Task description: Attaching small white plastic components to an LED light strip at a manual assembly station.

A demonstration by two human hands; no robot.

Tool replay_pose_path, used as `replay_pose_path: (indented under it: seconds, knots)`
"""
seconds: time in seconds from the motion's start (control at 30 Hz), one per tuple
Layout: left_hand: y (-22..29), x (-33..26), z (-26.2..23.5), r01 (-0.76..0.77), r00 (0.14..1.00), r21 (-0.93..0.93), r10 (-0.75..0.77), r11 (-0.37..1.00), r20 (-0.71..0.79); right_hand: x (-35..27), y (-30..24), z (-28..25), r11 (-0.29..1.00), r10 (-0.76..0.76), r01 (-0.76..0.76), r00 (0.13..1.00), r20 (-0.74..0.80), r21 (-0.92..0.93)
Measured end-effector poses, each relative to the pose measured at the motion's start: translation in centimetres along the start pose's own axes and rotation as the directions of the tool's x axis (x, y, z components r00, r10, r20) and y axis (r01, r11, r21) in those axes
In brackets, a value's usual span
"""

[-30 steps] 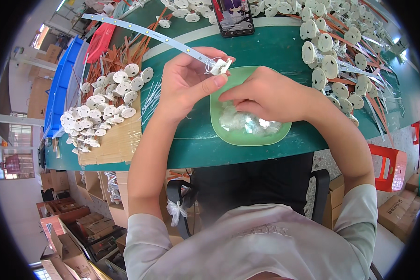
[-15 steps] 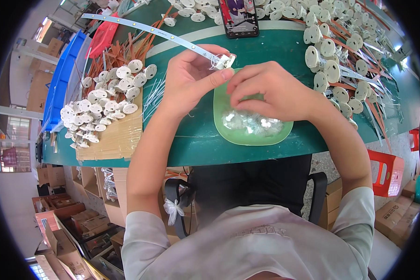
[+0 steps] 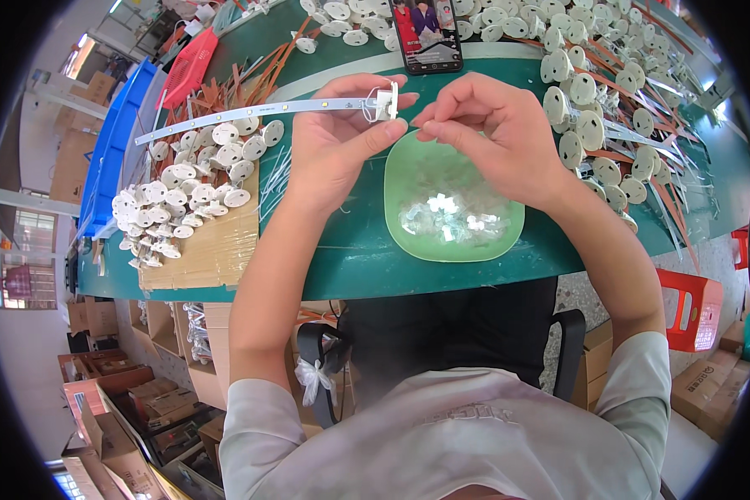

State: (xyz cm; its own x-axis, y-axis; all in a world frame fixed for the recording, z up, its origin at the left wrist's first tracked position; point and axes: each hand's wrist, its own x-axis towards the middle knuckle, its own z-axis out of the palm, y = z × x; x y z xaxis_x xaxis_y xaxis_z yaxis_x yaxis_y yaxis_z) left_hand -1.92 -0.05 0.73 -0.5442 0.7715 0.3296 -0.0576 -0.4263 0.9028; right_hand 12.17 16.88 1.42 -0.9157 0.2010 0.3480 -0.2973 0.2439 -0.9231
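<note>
My left hand (image 3: 323,154) is closed around the white end cap (image 3: 387,104) of a thin LED strip (image 3: 250,111). The strip runs out to the left over the heap of caps, dipping toward its far end, and fine white wires loop beside the cap. Just to the right, my right hand (image 3: 504,137) pinches thumb and fingertips together; whatever sits between them is too small to make out. Below that hand stands a light green bowl (image 3: 455,253), with small clear, shiny pieces (image 3: 450,218) gathered in its near half.
White round caps with strips (image 3: 187,192) are heaped on cardboard (image 3: 204,254) at the left, and more caps (image 3: 592,129) at the right. A phone (image 3: 427,37) stands at the back. A blue tray (image 3: 112,158) and red basket (image 3: 187,71) lie far left.
My right hand has risen out of the bowl toward the cap, fingertips pinched. The LED strip has swung from slanting up and left to nearly level, its cap now turned edge-on.
</note>
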Motion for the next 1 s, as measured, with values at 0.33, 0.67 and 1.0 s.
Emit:
replay_pose_path:
  seconds: [0.33,0.67,1.0]
  knots:
    - [0.2,-0.2,0.0,-0.027,0.996,-0.005,0.027,1.0,0.088,-0.3,0.2,0.7,0.998,-0.054,0.054,0.999,0.0,-0.027]
    - [-0.2,-0.4,0.0,-0.053,0.991,-0.014,0.055,0.998,0.122,-0.6,-0.4,0.6,0.983,-0.162,0.16,0.987,-0.006,-0.087]
    - [-0.6,-0.7,0.5,-0.041,0.998,-0.041,0.044,0.998,0.054,-0.8,-0.4,1.2,0.984,-0.147,0.128,0.976,-0.158,-0.126]
